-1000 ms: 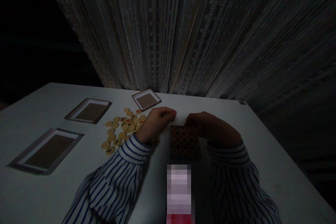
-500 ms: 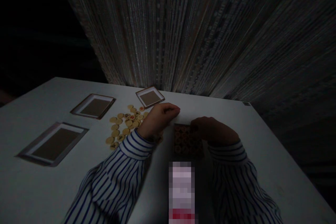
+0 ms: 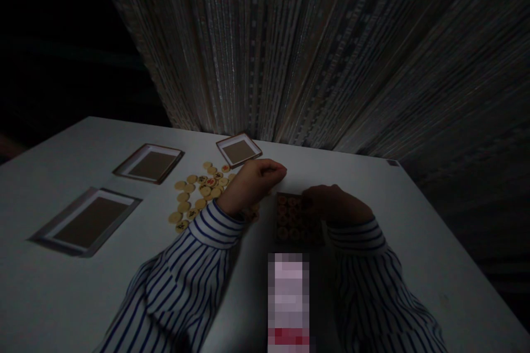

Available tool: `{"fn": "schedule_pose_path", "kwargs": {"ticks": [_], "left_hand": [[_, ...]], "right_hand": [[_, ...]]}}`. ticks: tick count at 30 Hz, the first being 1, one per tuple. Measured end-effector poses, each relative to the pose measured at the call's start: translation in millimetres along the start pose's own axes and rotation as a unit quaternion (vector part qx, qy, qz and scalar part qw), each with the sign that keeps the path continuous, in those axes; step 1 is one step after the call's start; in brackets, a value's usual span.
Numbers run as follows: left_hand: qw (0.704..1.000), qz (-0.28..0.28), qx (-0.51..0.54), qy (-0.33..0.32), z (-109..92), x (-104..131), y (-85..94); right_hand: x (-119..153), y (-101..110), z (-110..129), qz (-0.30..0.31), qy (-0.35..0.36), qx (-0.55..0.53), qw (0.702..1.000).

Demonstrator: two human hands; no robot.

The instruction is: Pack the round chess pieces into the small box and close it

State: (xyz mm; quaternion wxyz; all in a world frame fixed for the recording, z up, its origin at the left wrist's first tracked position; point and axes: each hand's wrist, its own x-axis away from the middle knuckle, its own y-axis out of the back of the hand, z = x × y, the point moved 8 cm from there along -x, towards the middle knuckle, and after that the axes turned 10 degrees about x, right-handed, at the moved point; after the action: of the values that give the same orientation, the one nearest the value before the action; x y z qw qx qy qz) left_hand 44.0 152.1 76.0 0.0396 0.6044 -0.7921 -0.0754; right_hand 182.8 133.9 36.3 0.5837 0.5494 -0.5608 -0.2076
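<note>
On dim white tbl (image 3: 351, 171), curtain (image 3: 269, 49) behind: 3 trays (image 3: 239, 151); loose discs (image 3: 206, 191) part-blocked by L hand (image 3: 253, 185); R hand (image 3: 337, 202) over filled box (image 3: 298, 244); grips: can't tell.

Filled box (image 3: 298, 242): far right corner hidden under right hand (image 3: 333, 204); deep shadow, markings on its pieces unreadable. Right fingertips too dark, can't tell if gripping a piece. Left of box: left hand (image 3: 255, 183) and cuff hide some loose pieces (image 3: 206, 191); can't tell if fingers hold anything. Nearer than box: pixelated patch (image 3: 289, 298), unreadable; both striped sleeves (image 3: 178, 281) cut by bottom edge. Beyond box: curtain (image 3: 269, 49) cut by top edge.
</note>
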Motion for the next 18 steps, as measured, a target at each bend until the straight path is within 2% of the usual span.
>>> {"fn": "schedule_pose_path", "kwargs": {"ticks": [6,18], "left_hand": [[0.999,0.015,0.008,-0.030,1.1,-1.9,-1.8],[1.000,0.004,-0.006,-0.012,-2.6,-0.1,0.6]], "right_hand": [[-3.6,-3.9,0.5,0.004,0.001,-0.003,1.000],[-1.2,-2.9,1.1,0.004,0.003,-0.005,1.000]]}}
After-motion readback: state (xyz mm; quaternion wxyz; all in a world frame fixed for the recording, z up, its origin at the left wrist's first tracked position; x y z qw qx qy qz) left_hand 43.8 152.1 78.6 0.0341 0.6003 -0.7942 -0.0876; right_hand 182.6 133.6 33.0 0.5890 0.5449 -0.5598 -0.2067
